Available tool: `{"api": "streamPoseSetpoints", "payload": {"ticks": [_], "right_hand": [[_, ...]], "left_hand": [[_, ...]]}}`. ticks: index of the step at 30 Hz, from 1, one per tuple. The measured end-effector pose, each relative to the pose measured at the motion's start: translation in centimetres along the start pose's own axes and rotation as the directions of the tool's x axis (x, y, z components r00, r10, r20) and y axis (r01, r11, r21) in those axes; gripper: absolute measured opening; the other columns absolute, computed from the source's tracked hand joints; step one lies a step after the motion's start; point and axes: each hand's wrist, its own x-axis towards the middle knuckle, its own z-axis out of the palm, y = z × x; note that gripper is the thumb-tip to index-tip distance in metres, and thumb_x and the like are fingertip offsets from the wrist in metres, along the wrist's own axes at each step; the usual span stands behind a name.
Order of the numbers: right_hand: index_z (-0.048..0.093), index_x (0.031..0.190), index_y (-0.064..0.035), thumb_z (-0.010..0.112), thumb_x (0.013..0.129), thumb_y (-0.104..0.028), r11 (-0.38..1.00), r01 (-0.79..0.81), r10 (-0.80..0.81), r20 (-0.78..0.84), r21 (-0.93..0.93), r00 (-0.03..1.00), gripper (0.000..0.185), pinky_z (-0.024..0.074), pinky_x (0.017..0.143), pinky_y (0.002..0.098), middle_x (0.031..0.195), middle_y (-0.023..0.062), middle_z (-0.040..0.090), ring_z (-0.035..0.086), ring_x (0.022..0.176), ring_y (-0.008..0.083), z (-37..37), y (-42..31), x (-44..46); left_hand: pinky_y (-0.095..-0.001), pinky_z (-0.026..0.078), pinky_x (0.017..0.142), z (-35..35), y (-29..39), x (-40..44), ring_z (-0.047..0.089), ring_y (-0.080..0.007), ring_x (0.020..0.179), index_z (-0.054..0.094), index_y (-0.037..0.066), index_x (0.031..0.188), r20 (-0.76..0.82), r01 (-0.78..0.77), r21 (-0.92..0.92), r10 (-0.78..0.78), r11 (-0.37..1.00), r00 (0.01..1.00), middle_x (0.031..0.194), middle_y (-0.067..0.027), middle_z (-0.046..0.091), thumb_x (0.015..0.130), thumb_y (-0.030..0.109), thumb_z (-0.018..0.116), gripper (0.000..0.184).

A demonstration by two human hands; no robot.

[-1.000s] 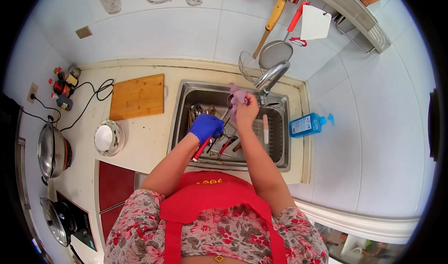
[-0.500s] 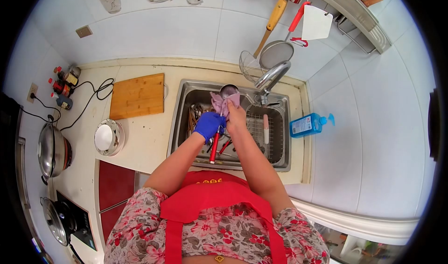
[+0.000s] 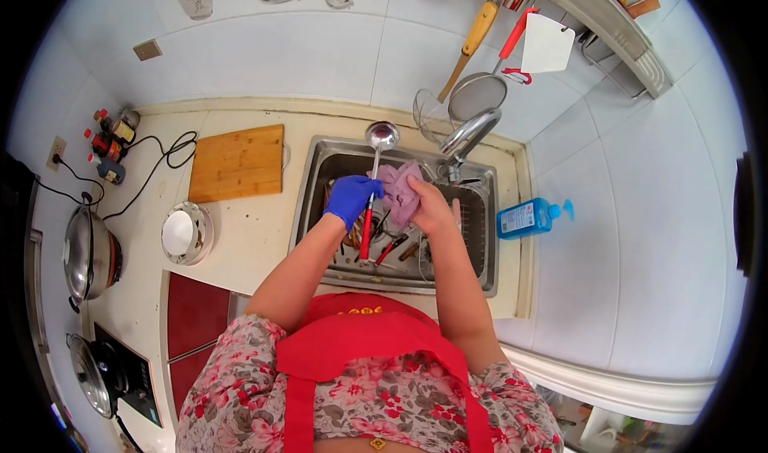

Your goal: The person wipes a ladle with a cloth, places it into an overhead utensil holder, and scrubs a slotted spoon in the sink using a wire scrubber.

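Observation:
A metal ladle (image 3: 382, 136) with a red handle is held upright over the sink by my left hand (image 3: 350, 200), which wears a blue glove and is closed round its shaft. The ladle's bowl points toward the wall and its red end hangs over the basin. Just right of the shaft, my bare right hand (image 3: 430, 205) grips a crumpled purple cloth (image 3: 400, 189). Below both hands, several utensils lie in the steel sink (image 3: 336, 150), among them a red-handled one (image 3: 390, 250). My hands partly hide them.
The faucet (image 3: 470, 137) rises behind the sink. A blue soap bottle (image 3: 524, 218) is at its right. Leftward are a cutting board (image 3: 236, 163), stacked bowls (image 3: 182, 233), sauce bottles (image 3: 108, 146) and a pot (image 3: 90, 253). A strainer (image 3: 478, 97) hangs on the wall.
The cloth and my right hand have come off the ladle's bowl and moved right and down. The ladle now shows its bowl uncovered, raised toward the wall. My left hand has shifted slightly left and up.

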Motion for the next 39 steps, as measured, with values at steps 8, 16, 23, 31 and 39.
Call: {"api": "streamPoseSetpoints", "payload": {"ticks": [8,16,23,31,39], "right_hand": [[0.047,0.109,0.0036,0.050,0.085,-0.010,0.786,0.201,-0.199,0.069,-0.584,0.978,0.027,0.0436,0.077,0.0265,0.096,0.0065,0.057,0.054,0.084,0.0140,5.6,3.2,-0.4],[0.043,0.117,0.0028,0.049,0.085,-0.009,0.877,0.206,-0.140,0.180,-0.433,0.974,0.035,0.0404,0.083,0.0269,0.102,0.0068,0.055,0.051,0.092,0.0135,5.7,3.0,-1.8],[0.041,0.119,0.0017,0.050,0.084,-0.011,0.617,0.393,-0.289,0.269,-0.682,0.919,0.038,0.0401,0.084,0.0282,0.103,0.0097,0.055,0.052,0.093,0.0172,3.7,3.6,-3.5],[0.047,0.112,0.0004,0.052,0.084,-0.015,0.235,0.355,-0.587,0.159,-0.905,0.794,0.032,0.0437,0.075,0.0328,0.093,0.0158,0.058,0.057,0.083,0.0244,5.3,4.0,-5.4],[0.052,0.095,0.0026,0.048,0.088,-0.017,0.700,0.334,-0.559,-0.194,-0.631,0.806,0.022,0.0425,0.059,0.0229,0.077,0.0053,0.058,0.055,0.069,0.0107,4.2,4.5,-2.8]], "left_hand": [[-0.0259,0.045,0.064,0.8,-2.0,2.9,0.056,-0.0139,0.071,0.060,0.002,0.091,-0.200,-0.105,-0.276,0.049,0.955,0.978,0.083,-0.0076,0.060,0.081,0.017,0.057,0.018],[-0.0250,0.043,0.065,0.4,-0.8,2.7,0.054,-0.0126,0.071,0.061,0.003,0.086,-0.287,-0.233,-0.423,0.115,0.876,0.951,0.081,-0.0051,0.060,0.080,0.015,0.057,0.014],[-0.0240,0.040,0.061,-0.5,1.4,2.2,0.053,-0.0124,0.068,0.062,0.001,0.073,-0.251,-0.237,-0.503,0.122,0.831,0.960,0.076,-0.0049,0.058,0.077,0.011,0.057,0.012],[-0.0239,0.040,0.066,0.6,3.9,1.3,0.053,-0.0122,0.070,0.063,0.003,0.074,-0.353,-0.223,-0.515,0.032,0.827,0.935,0.073,-0.0029,0.058,0.077,0.009,0.055,0.010],[-0.0253,0.041,0.076,1.7,2.0,0.9,0.053,-0.0118,0.081,0.065,0.002,0.087,-0.168,-0.141,-0.431,0.075,0.891,0.983,0.086,-0.0042,0.062,0.084,0.021,0.056,0.022]]}}
